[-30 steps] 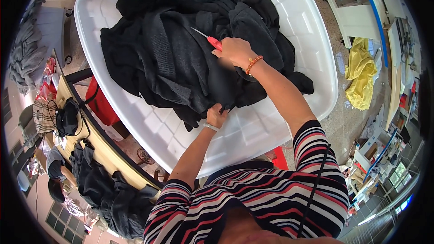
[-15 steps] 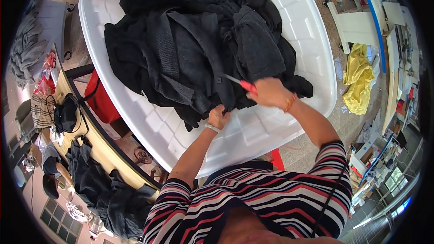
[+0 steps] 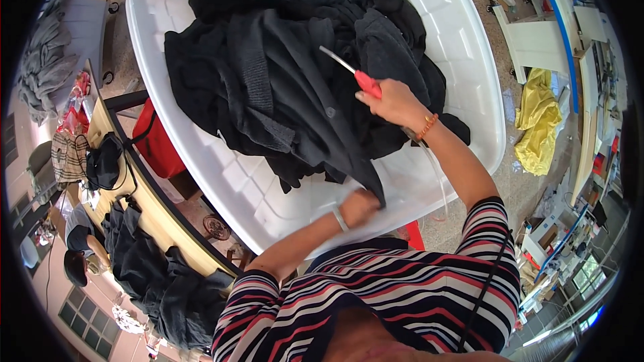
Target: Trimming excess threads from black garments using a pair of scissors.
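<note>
Change since earlier frames: the right hand now sits higher over the dark pile than half a second ago, when it was down by the near edge of the garment; the tool's pale tip again points up and away, much as it did a second ago. The left hand has barely shifted.
Right hand: clenched around the red handle of a slim tool with a thin pale blade, held above the middle of the black garment and not touching cloth at the tip, as far as can be seen.
Left hand: pinching the garment's lowest corner, where the cloth tapers to a point against the near rim of the white table; fingers partly hidden under the fabric.
Garment: heaped on the white table, filling most of its middle, one flap drawn taut toward the left hand.
Beside the table: more dark clothes on a curved yellow bench to its left, a yellow cloth on the floor to its right.
Risk, blade: the point could snag or nick knit it is not aimed at, since folds lie thick under it.
Risk, fingers: the left hand holds cloth directly in line with a downward stroke; a slip could reach it.
Risk, grip: if the pinch loosens, the taut flap goes slack and bunches.
</note>
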A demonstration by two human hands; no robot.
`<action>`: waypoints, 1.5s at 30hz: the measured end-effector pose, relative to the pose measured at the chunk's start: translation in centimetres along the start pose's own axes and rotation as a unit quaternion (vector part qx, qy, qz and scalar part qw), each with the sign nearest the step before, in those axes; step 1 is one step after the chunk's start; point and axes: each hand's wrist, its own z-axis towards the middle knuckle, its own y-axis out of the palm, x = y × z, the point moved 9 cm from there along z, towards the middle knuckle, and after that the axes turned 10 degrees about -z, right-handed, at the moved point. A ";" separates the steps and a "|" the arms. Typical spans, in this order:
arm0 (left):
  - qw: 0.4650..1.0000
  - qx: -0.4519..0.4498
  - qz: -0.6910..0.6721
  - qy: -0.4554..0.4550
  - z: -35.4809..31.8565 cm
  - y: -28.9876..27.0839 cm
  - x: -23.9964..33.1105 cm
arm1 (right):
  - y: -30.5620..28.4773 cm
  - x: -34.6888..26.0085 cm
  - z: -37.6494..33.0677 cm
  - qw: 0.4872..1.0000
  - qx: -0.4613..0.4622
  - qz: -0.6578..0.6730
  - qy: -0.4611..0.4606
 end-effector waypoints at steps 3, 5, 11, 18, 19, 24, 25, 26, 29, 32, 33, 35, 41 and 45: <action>0.999 -0.031 -0.011 0.037 0.7 2.3 6.4 | 1.6 0.4 3.2 0.999 -0.006 -0.030 0.033; 0.997 -0.056 -0.036 0.029 0.7 2.6 7.7 | 2.8 -1.4 3.8 0.998 0.018 -0.064 0.023; 0.997 -0.072 0.005 0.013 -0.3 1.9 8.8 | 6.4 -1.7 4.2 0.996 0.030 -0.005 0.080; 0.992 -0.106 0.062 -0.013 -1.3 3.9 10.4 | 12.2 -6.6 0.1 0.986 -0.033 0.131 -0.100; 0.994 -0.091 0.067 0.014 -1.2 4.0 11.3 | 12.9 -6.2 -0.7 0.988 -0.039 0.124 -0.081; 0.899 0.131 -0.400 -0.123 -7.1 -0.5 7.6 | 11.3 -8.7 -10.8 0.936 -0.116 0.322 -0.075; 0.844 0.197 -0.478 -0.140 -8.6 -2.1 6.2 | 9.0 -9.9 -14.3 0.945 -0.104 0.289 -0.113; 0.726 0.250 -0.616 -0.175 -10.5 -3.0 5.0 | 6.8 -11.6 -18.4 0.951 -0.093 0.254 -0.150; 0.619 0.224 -0.748 -0.087 -13.0 -5.8 4.2 | 4.5 -16.6 -29.9 0.945 -0.164 0.199 -0.203; 0.576 0.181 -0.797 -0.022 -11.9 -7.7 11.0 | 6.9 -20.9 -37.8 0.915 -0.173 0.163 -0.326; 0.581 0.173 -0.795 -0.017 -11.5 -7.1 11.6 | 7.9 -22.0 -39.5 0.911 -0.175 0.152 -0.342; 0.674 0.308 -0.671 -0.042 -12.8 -6.8 10.8 | 9.3 -25.0 -43.1 0.901 -0.202 0.092 -0.372; 0.671 0.326 -0.665 -0.040 -24.3 -9.3 15.4 | 12.8 -31.4 -51.1 0.851 -0.227 0.059 -0.469; 0.682 0.458 -0.570 0.035 -38.3 -12.8 19.0 | 13.0 -32.7 -53.0 0.857 -0.207 0.157 -0.446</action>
